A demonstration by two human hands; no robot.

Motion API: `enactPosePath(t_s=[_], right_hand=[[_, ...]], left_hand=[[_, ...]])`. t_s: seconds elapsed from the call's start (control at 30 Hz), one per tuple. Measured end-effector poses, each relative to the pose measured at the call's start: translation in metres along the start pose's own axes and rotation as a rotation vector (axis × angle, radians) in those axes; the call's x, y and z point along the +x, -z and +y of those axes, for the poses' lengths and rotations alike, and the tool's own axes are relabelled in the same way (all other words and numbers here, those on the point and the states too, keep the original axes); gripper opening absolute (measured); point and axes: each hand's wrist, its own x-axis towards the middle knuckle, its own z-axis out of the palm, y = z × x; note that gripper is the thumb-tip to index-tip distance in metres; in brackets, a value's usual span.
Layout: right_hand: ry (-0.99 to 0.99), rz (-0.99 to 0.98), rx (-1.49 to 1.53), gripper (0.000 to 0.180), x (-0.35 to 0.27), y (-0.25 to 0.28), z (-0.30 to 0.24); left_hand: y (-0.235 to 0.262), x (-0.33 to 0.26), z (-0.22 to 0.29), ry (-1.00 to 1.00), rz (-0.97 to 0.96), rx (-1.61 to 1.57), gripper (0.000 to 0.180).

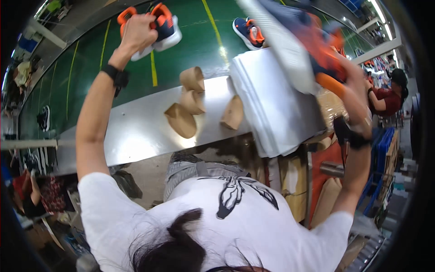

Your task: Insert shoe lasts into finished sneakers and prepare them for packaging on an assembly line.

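Observation:
My left hand (pixel 137 32) is raised out over the green conveyor belt (pixel 195 27) and grips a navy and orange sneaker with a white sole (pixel 165 31). My right hand (pixel 351 86) holds a matching sneaker (pixel 301 43) up close to the camera, sole toward me, over a stack of white tissue paper (pixel 272 104). A third sneaker of the same colours (pixel 248 31) lies on the belt between them.
Several brown cardboard shoe inserts (pixel 186 119) lie on the steel table (pixel 136 136) in front of me. Another person in a red top (pixel 385 99) works at the right. Cardboard boxes (pixel 297 190) and blue crates (pixel 385 154) stand at the lower right.

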Motion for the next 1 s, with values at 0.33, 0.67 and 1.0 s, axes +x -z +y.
enactPosePath(t_s=[0.33,0.67,1.0], right_hand=[[0.079,-0.207,-0.233,0.056,0.267,-0.358,0.044],[-0.347,0.192,-0.314,0.038,0.066,-0.263,0.099],[-0.335,0.138,1.265,0.039,-0.010,-0.246,0.088]], left_hand=[[-0.145,-0.162,-0.137,0.263,-0.314,-0.154,0.021],[-0.098,-0.131,-0.084,0.242,-0.026,-0.113,0.030],[-0.051,-0.080,0.135,0.333,-0.009,-1.190,0.041]])
